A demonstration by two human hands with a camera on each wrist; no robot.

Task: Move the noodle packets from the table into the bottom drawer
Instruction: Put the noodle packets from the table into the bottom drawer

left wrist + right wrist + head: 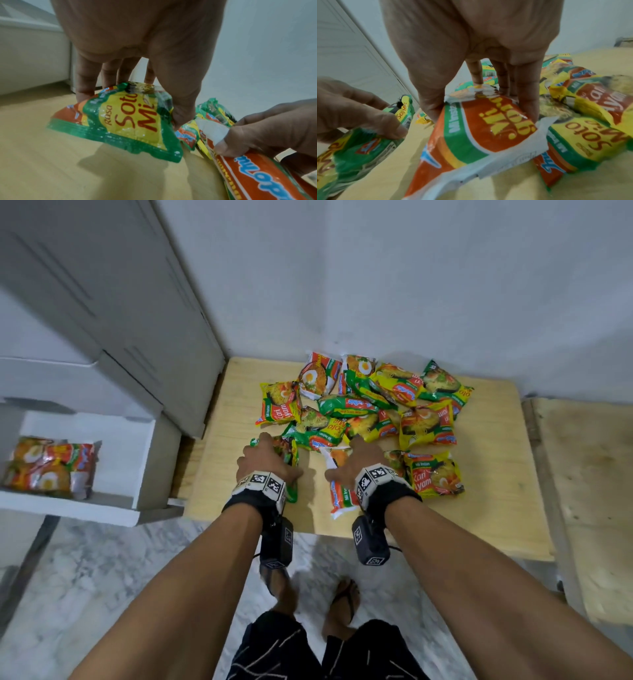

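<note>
Several noodle packets [373, 402] lie heaped on the wooden table [239, 501]. My left hand [265, 458] grips a green Soto Mie packet [126, 121] between thumb and fingers, its near end raised off the wood. My right hand [356, 462] grips a white and red packet [479, 135] by its sides, beside a yellow Soto packet [583, 138]. At the left, the open white bottom drawer [113, 508] holds packets [51, 467] stacked at its left side.
A grey cabinet [113, 302] stands behind the drawer, against the table's left edge. A white wall [411, 268] backs the table. A second wooden board [592, 491] lies to the right. My feet stand on the marble floor [102, 577] below the table's near edge.
</note>
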